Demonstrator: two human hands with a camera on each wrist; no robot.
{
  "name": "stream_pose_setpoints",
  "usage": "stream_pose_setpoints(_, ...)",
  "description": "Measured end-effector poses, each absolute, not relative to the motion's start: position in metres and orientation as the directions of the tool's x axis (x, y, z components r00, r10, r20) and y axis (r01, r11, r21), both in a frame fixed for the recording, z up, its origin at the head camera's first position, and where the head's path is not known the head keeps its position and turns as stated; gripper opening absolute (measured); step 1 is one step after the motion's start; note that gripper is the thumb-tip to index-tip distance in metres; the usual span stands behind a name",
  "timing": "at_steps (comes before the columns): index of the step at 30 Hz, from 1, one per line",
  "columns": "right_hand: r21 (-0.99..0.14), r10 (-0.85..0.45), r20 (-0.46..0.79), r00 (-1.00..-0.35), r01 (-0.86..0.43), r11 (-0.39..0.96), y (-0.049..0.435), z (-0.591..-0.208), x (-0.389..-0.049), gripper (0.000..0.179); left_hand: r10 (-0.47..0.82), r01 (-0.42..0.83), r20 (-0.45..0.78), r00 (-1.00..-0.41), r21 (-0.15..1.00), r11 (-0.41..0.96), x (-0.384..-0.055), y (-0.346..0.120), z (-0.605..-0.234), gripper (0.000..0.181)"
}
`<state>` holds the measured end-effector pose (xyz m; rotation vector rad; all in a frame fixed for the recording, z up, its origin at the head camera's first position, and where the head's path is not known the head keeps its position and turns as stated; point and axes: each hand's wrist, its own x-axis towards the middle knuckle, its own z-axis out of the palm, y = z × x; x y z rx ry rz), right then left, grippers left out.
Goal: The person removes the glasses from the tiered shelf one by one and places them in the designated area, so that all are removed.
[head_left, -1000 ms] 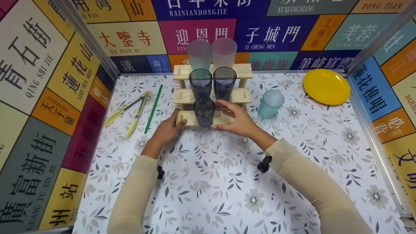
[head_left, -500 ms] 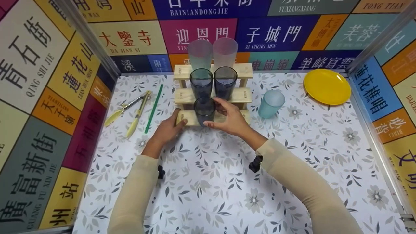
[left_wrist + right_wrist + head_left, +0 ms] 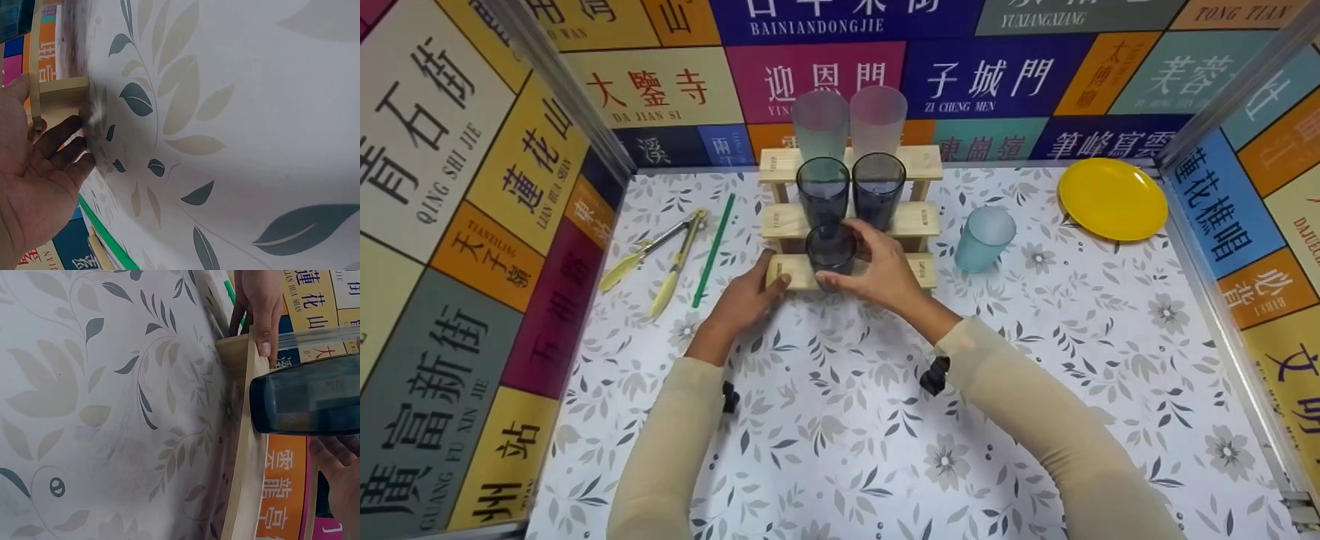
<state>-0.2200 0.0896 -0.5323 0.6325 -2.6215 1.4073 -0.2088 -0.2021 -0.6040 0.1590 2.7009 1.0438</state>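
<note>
The right hand (image 3: 877, 270) had moved left since the earlier frames. A second before, it stood spread just to the right of the front dark cup (image 3: 829, 256), its thumb low beside the base; half a second before, the thumb tip had reached the cup's front. Now the thumb lay farther across the front and the index finger reached round behind, so the hand gripped the cup between them. The beige right sleeve (image 3: 1035, 420) had shifted left along with the hand.

The cup itself had not visibly moved: it stood upright on the lowest step of the wooden rack (image 3: 919, 219), left of that step's middle. More of the step's right part showed now that the hand had closed in.

The left hand (image 3: 744, 300) had stayed where it was, holding the left end of the lowest step, its thumb on top, as the right wrist view also showed.

Everything else matched the earlier frames. Two dark cups (image 3: 823, 191) stood side by side on the middle step, with two frosted cups (image 3: 877, 124) on the top step behind them. To the right, a teal cup (image 3: 986, 240) stood on the worktop (image 3: 847, 412), and a yellow plate (image 3: 1114, 199) lay farther right. To the left lay a green straw (image 3: 714, 251) and spread tongs (image 3: 681, 256).
</note>
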Motion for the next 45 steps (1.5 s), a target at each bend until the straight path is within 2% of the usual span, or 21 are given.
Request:
stream_pose_setpoints(17, -0.736, -0.246, 0.319, -0.915, -0.403, 0.545, 0.074, -0.533, -0.217, 0.091, 0.173, 0.024, -0.161, -0.972, 0.659, 0.752, -0.208, -0.2, -0.603, 0.08)
stream_pose_setpoints(34, -0.707, -0.247, 0.418, -0.874, -0.484, 0.516, 0.074, -0.538, -0.215, 0.081, 0.173, 0.012, -0.179, -0.969, 0.66, 0.751, -0.21, -0.201, -0.606, 0.08)
stream_pose_setpoints(45, -0.711, -0.231, 0.404, -0.885, -0.463, 0.53, 0.082, -0.539, -0.217, 0.081, 0.172, 0.016, -0.17, -0.97, 0.664, 0.747, -0.209, -0.202, -0.607, 0.08)
